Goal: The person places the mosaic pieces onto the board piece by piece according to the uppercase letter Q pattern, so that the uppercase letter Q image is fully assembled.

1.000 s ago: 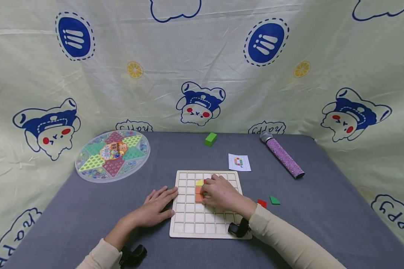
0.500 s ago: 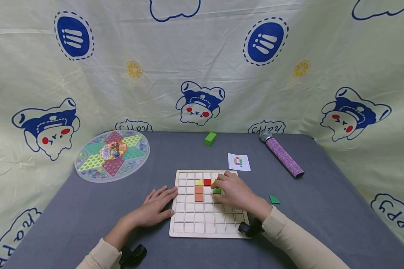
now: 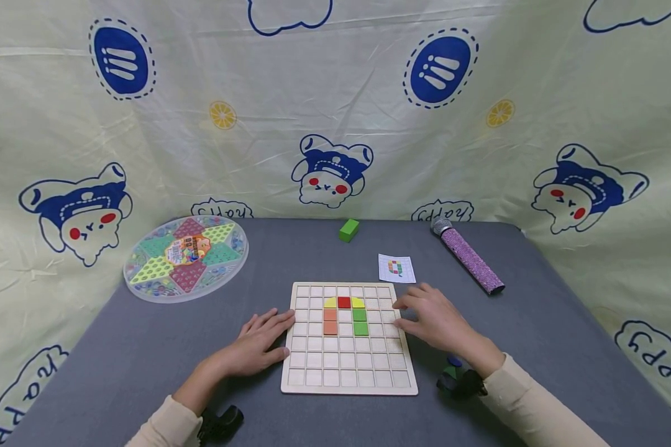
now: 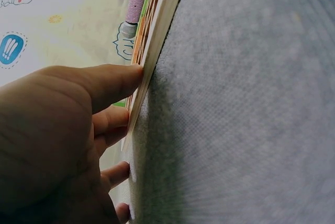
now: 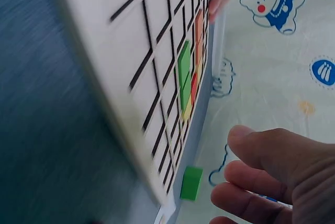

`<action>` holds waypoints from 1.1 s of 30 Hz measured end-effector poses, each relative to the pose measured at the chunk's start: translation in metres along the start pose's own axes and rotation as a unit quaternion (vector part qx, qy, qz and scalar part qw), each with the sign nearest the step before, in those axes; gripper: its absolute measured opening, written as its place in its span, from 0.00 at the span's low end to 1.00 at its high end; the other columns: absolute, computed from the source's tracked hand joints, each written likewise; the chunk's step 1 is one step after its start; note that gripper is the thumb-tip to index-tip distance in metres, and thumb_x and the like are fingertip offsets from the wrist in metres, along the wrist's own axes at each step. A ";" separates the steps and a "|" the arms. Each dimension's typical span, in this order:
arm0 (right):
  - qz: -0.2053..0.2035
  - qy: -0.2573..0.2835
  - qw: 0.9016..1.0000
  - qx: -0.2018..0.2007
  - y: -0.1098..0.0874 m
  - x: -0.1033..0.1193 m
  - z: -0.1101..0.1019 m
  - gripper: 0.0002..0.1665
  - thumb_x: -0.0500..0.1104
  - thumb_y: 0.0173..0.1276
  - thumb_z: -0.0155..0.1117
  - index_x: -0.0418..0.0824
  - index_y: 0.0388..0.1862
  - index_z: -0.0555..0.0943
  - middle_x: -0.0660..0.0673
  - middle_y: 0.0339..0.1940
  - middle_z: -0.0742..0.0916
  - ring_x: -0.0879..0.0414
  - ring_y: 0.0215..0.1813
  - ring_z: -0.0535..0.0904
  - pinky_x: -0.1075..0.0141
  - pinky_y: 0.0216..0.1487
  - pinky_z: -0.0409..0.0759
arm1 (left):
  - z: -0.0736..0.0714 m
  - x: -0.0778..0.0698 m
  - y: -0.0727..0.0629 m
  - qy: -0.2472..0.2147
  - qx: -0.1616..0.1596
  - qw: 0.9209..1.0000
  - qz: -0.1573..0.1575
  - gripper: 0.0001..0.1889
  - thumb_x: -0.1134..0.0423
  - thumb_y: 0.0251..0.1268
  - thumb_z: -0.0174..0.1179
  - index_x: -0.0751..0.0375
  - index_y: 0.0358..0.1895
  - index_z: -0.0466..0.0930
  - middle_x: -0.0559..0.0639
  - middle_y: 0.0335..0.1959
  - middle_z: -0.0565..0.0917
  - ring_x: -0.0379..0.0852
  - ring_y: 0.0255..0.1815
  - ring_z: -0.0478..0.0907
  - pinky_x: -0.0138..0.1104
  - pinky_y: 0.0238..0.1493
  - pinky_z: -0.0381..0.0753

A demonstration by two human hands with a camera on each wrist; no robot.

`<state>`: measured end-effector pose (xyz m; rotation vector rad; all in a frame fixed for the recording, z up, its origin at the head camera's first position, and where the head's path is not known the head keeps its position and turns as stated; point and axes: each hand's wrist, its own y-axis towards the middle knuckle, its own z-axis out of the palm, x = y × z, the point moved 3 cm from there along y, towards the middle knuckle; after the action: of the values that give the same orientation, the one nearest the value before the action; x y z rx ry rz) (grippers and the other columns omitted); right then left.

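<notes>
A pale wooden grid board (image 3: 349, 378) lies on the grey table. In its upper squares sit a red tile (image 3: 343, 302) between two yellow ones, two orange tiles (image 3: 330, 321) down the left, and two green tiles (image 3: 360, 321) down the right. My left hand (image 3: 257, 347) rests at the board's left edge, fingers stretched; the thumb touches the rim in the left wrist view. Over the right edge hovers my right hand (image 3: 436, 320), fingers loosely bent, thumb apart; nothing shows between them in the right wrist view. Small blue and green pieces (image 3: 454, 361) show beside that wrist.
Behind the board lie a pattern card (image 3: 397, 268) and a green block (image 3: 349, 230). A glittery purple microphone (image 3: 472, 261) is at the back right. A round star-patterned game board (image 3: 186, 259) stands back left. A printed cloth (image 3: 335, 93) hangs behind the table.
My right hand has moved right, from the upper squares to the board's right edge, uncovering the right-hand yellow tile and both green tiles. My left hand has stayed at the left edge.
</notes>
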<state>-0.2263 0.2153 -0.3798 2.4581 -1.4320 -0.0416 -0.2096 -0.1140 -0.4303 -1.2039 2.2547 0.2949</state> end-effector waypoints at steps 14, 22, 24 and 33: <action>0.042 -0.002 0.999 -0.009 -0.039 -0.044 -0.008 0.15 0.46 0.54 0.72 0.43 0.40 0.85 0.50 0.37 0.84 0.54 0.41 0.74 0.55 0.42 0.73 | 0.002 0.003 0.001 0.000 0.004 1.000 0.001 0.33 0.54 0.70 0.52 0.55 0.75 0.53 0.51 0.76 0.56 0.60 0.78 0.43 0.63 0.71 0.37; 0.090 -0.008 0.996 0.027 -0.052 -0.063 -0.005 0.15 0.47 0.53 0.73 0.44 0.39 0.85 0.49 0.37 0.84 0.53 0.41 0.74 0.55 0.41 0.73 | 0.002 0.003 0.001 0.000 0.004 1.000 -0.002 0.33 0.54 0.70 0.52 0.55 0.74 0.53 0.51 0.76 0.56 0.60 0.78 0.43 0.63 0.71 0.36; 0.097 -0.011 0.995 0.031 -0.055 -0.066 -0.004 0.15 0.47 0.52 0.73 0.44 0.39 0.85 0.49 0.37 0.84 0.53 0.41 0.73 0.55 0.41 0.72 | 0.002 0.003 0.001 -0.001 0.004 1.000 -0.003 0.33 0.54 0.70 0.52 0.55 0.74 0.53 0.51 0.76 0.56 0.60 0.78 0.43 0.63 0.71 0.37; 0.121 -0.018 0.991 0.047 -0.065 -0.077 0.001 0.16 0.48 0.53 0.73 0.43 0.39 0.85 0.46 0.39 0.84 0.48 0.44 0.75 0.49 0.44 0.73 | 0.002 0.002 0.001 -0.001 0.007 1.000 -0.012 0.33 0.55 0.69 0.52 0.54 0.75 0.52 0.49 0.76 0.55 0.59 0.78 0.42 0.62 0.71 0.36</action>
<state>-0.2100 0.3108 -0.4072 2.3461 -1.7762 0.0349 -0.2105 -0.1142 -0.4333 -1.2222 2.2361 0.2700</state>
